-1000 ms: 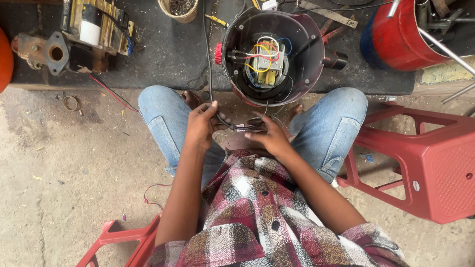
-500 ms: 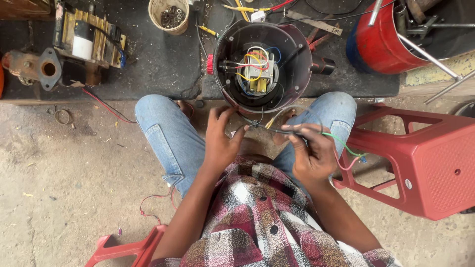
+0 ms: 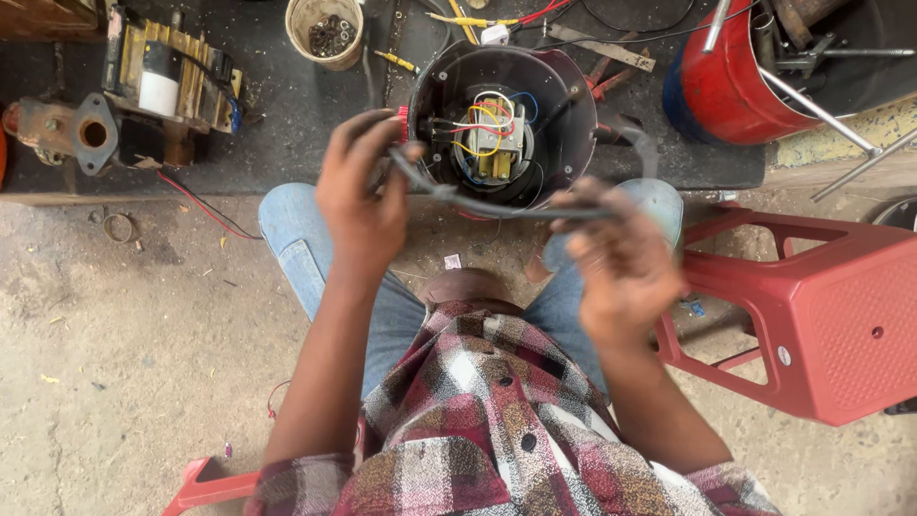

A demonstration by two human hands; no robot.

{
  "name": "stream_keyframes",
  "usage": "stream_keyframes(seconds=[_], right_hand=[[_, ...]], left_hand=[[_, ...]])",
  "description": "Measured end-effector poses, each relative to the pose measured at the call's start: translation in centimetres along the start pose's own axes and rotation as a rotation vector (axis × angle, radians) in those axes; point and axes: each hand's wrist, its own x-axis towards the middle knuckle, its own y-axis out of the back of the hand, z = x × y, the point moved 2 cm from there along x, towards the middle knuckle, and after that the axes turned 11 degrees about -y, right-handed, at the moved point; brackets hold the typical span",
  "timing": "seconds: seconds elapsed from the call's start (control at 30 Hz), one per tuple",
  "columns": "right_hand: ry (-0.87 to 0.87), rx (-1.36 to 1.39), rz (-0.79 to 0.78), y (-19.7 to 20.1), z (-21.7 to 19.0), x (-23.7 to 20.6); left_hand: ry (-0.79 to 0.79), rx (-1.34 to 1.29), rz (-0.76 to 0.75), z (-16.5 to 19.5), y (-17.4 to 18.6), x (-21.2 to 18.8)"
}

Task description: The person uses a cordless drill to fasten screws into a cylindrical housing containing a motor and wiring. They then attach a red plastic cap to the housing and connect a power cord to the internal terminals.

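a dark cable [image 3: 497, 205] is stretched mid-frame between the left hand [image 3: 363, 205] and the blurred right hand [image 3: 616, 263], fingers curled around it, before the open round motor housing [image 3: 501, 119]; its ends are hidden.

Two hands [image 3: 363, 205], one cable [image 3: 497, 205], one round housing [image 3: 583, 124], one red stool [image 3: 821, 315].

Both hands have risen from the lap toward the middle of the frame: left hand [image 3: 361, 196] and right hand [image 3: 621, 263] now stretch a dark cable [image 3: 497, 205] between them.
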Motion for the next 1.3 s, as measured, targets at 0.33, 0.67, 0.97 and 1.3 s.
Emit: stream_keyframes(seconds=[0.33,0.67,0.97,1.3], right_hand=[[0.270,-0.155,0.025,3.1,-5.8,8.3],[0.643,-0.749,0.092,3.3,-8.4,10.1],[0.626,-1.052,-0.330,0.2,-4.6,14.0],[0.267,-0.724,-0.486,0.3,0.2,12.6]], left_hand=[[-0.398,0.188,-0.104,1.6,-2.6,4.9],[-0.359,-0.119,-0.247,-0.1,-21.2,9.1],[-0.348,-0.973,-0.642,2.8,-26.9,3.1],[0.550,-0.802,-0.162,3.7,-9.7,-0.3]])
